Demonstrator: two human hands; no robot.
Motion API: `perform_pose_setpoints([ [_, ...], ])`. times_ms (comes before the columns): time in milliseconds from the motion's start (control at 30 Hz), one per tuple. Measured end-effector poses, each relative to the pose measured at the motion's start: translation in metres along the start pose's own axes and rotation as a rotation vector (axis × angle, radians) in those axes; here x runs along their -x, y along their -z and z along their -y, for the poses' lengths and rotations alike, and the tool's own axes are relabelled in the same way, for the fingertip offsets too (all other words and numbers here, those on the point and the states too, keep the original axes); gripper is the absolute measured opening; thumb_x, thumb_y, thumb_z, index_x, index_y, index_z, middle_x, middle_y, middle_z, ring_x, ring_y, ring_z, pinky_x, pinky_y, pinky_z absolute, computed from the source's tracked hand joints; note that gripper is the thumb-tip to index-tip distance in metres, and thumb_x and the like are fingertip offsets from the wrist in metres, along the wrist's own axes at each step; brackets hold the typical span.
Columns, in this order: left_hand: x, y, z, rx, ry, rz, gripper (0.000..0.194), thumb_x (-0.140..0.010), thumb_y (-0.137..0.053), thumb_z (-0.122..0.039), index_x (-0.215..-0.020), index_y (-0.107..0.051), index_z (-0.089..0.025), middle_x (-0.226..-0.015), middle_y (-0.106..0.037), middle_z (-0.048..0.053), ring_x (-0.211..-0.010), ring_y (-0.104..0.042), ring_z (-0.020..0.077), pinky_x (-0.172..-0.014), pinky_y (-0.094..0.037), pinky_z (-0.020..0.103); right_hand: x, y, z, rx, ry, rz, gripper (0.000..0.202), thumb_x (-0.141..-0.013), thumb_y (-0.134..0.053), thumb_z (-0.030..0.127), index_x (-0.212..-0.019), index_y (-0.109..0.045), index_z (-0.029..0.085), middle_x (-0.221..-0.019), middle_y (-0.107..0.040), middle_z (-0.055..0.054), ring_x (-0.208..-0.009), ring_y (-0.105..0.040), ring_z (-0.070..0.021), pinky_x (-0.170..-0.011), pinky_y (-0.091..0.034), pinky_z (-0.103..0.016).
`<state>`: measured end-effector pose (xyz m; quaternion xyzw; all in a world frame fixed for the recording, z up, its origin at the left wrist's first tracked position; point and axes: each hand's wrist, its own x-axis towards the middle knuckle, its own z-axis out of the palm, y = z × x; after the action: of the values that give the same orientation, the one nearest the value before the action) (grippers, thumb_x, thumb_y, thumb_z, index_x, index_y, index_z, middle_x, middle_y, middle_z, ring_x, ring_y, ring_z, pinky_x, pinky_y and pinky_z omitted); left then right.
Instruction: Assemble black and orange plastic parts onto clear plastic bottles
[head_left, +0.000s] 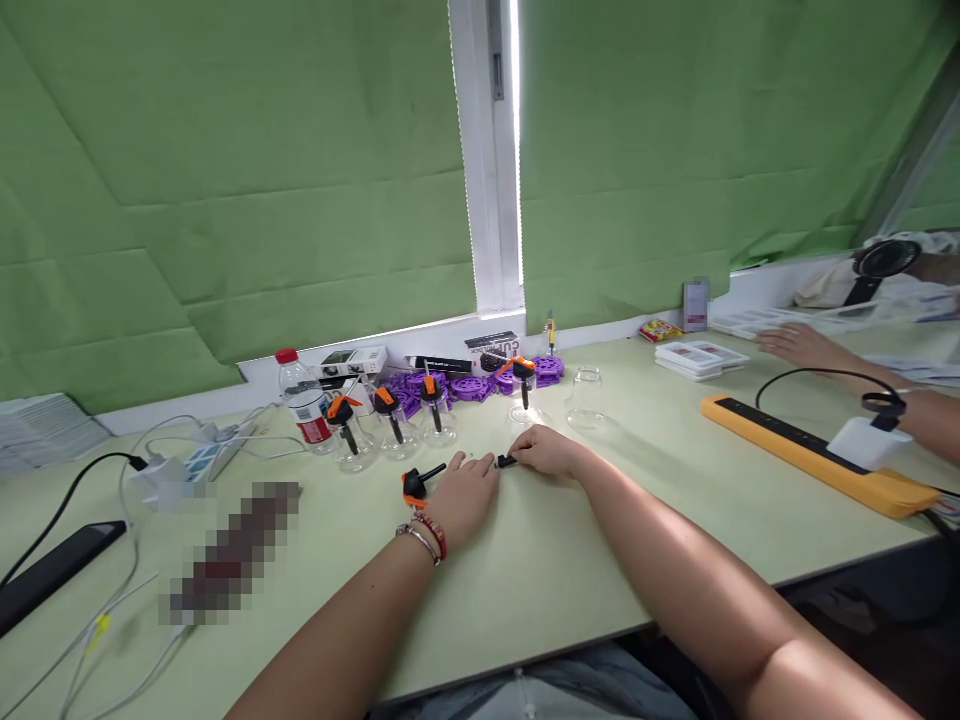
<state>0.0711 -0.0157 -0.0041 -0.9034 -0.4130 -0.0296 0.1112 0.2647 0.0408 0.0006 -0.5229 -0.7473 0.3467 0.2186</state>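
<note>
My left hand [466, 492] lies flat on the table with its fingers stretched forward, wearing bracelets on the wrist. Just left of it lies a black-and-orange dispenser top [414, 487] with a black tube. Pinched in my right hand [549, 450] is a small black part [506, 461], held low at the table close to my left fingertips. Beyond my hands stand several clear glass bottles with black-and-orange tops, among them a left bottle [354, 448] and a right bottle [525, 400]. A clear glass vessel without a top [585, 402] stands further right.
Purple coiled pieces [470, 388] and boxes [499, 347] line the wall. A red-capped plastic bottle [306, 405] stands left, near cables and a blurred-out object [240, 550]. To the right are a yellow power strip [795, 445], white trays [701, 360] and another person's hand [799, 345].
</note>
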Motion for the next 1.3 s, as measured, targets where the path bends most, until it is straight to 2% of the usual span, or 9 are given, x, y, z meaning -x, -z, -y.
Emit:
perform_pose_setpoints([
  [100,-0.001,-0.002,0.001,0.023,0.01,0.017,0.033,-0.084,-0.033,-0.006,-0.109,-0.053,-0.017,-0.125,-0.053,0.011,-0.105,-0.054,0.0205,-0.101,-0.026,0.044,-0.001,-0.001,-0.003,0.0,0.042,0.03,0.023,-0.074,-0.052,0.023,-0.081,-0.073,0.018,-0.076,-0.068,-0.003,-0.068,-0.055,-0.0141,-0.062,-0.042,-0.023],
  [267,0.002,-0.001,0.004,0.028,-0.016,0.005,0.031,-0.082,-0.036,-0.004,-0.101,-0.056,-0.018,-0.115,-0.058,0.008,-0.102,-0.053,0.0207,-0.101,-0.023,0.045,-0.008,0.0,-0.012,0.034,0.053,0.025,0.022,-0.076,-0.053,0.024,-0.085,-0.073,0.019,-0.082,-0.07,-0.003,-0.074,-0.058,-0.0156,-0.067,-0.043,-0.024],
  [567,0.008,0.004,0.003,0.006,0.015,-0.002,0.025,-0.084,-0.037,-0.007,-0.09,-0.058,-0.018,-0.098,-0.061,0.007,-0.095,-0.053,0.0198,-0.099,-0.024,0.043,-0.014,-0.001,-0.02,0.059,0.045,-0.056,0.022,-0.079,-0.052,0.022,-0.088,-0.072,0.02,-0.092,-0.07,-0.004,-0.083,-0.061,-0.0179,-0.075,-0.045,-0.027],
  [767,0.009,0.003,0.005,0.003,0.028,-0.008,0.024,-0.084,-0.037,-0.007,-0.084,-0.058,-0.017,-0.093,-0.06,0.007,-0.093,-0.053,0.0194,-0.099,-0.024,0.042,-0.021,-0.006,-0.022,0.155,0.11,-0.121,0.024,-0.081,-0.051,0.02,-0.09,-0.073,0.02,-0.102,-0.068,-0.005,-0.092,-0.06,-0.019,-0.082,-0.044,-0.028],
  [1000,0.01,0.004,0.008,0.047,0.049,0.022,0.022,-0.08,-0.039,-0.005,-0.073,-0.055,-0.016,-0.081,-0.057,0.006,-0.077,-0.052,0.0164,-0.085,-0.033,0.034,-0.025,-0.009,-0.026,0.253,0.253,-0.076,0.026,-0.082,-0.051,0.02,-0.095,-0.073,0.022,-0.098,-0.068,-0.005,-0.093,-0.058,-0.02,-0.083,-0.043,-0.029],
  [1300,0.01,0.006,0.007,0.094,0.042,0.018,0.023,-0.081,-0.037,-0.005,-0.073,-0.056,-0.016,-0.082,-0.057,0.006,-0.078,-0.054,0.0161,-0.084,-0.033,0.033,-0.018,-0.005,-0.017,0.216,0.243,-0.065,0.027,-0.075,-0.057,0.014,-0.096,-0.072,0.021,-0.103,-0.065,-0.006,-0.096,-0.057,-0.0194,-0.087,-0.042,-0.028],
])
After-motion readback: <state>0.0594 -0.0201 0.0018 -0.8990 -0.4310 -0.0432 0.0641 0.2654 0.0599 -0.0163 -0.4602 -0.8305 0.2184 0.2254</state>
